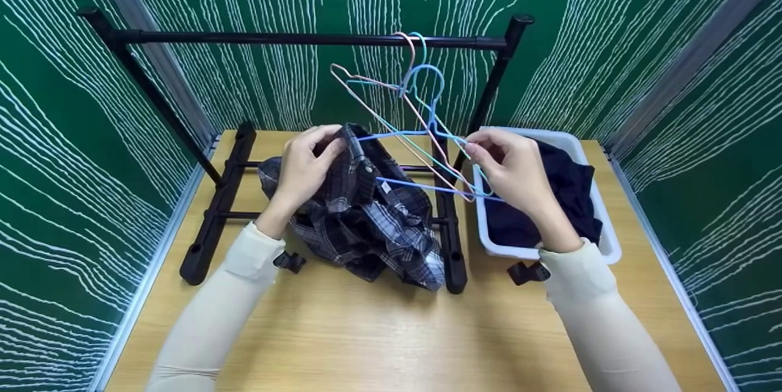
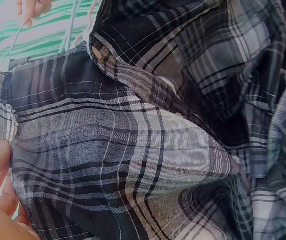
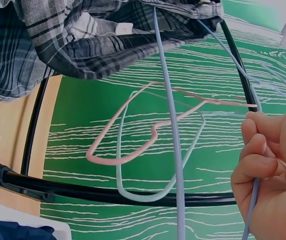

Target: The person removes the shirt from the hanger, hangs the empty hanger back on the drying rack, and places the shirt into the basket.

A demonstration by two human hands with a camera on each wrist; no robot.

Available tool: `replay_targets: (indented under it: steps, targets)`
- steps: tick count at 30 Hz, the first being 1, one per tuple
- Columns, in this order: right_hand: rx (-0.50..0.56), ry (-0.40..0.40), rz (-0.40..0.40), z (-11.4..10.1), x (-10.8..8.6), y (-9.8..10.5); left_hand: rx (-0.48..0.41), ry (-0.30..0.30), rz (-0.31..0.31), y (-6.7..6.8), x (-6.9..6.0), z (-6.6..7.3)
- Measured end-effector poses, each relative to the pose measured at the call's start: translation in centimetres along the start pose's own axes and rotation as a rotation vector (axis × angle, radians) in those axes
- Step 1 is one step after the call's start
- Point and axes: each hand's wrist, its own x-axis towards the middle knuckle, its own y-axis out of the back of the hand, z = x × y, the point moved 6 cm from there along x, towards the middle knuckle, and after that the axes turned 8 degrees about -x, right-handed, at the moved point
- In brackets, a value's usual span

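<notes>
A dark plaid shirt (image 1: pixel 366 215) with buttons hangs bunched from my left hand (image 1: pixel 307 163), which pinches its edge between thumb and fingers. My right hand (image 1: pixel 510 166) grips one shoulder of a blue hanger (image 1: pixel 437 114). The hanger's other end reaches inside the shirt's opening, and its tip is hidden by the cloth. In the right wrist view the hanger's long lower bar (image 3: pixel 170 120) runs up into the plaid shirt (image 3: pixel 82 45). The left wrist view shows the fabric (image 2: pixel 107 135) spread beside my left thumb.
A black rack's top bar (image 1: pixel 293 38) carries a pink hanger (image 1: pixel 366 102) and a teal hanger (image 1: pixel 421 41), close behind the blue one. On the right stands a white bin (image 1: pixel 482 227) with dark navy cloth (image 1: pixel 513 221). Green walls with white lines surround the wooden table (image 1: pixel 379 331).
</notes>
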Motion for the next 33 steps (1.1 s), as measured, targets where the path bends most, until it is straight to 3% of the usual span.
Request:
replay_targets:
  steps: [16,25,33]
  targets:
    - [-0.041,0.009,0.004,0.6,-0.2,1.7,-0.012,0.067,0.063,1.4,-1.3,-3.5]
    - [-0.042,-0.031,0.008,0.9,-0.3,2.4,0.063,0.181,0.059,1.9,-2.4,-5.8]
    - [-0.012,-0.064,0.037,0.4,-0.4,2.9,0.127,0.190,0.033,1.4,-3.6,-8.1]
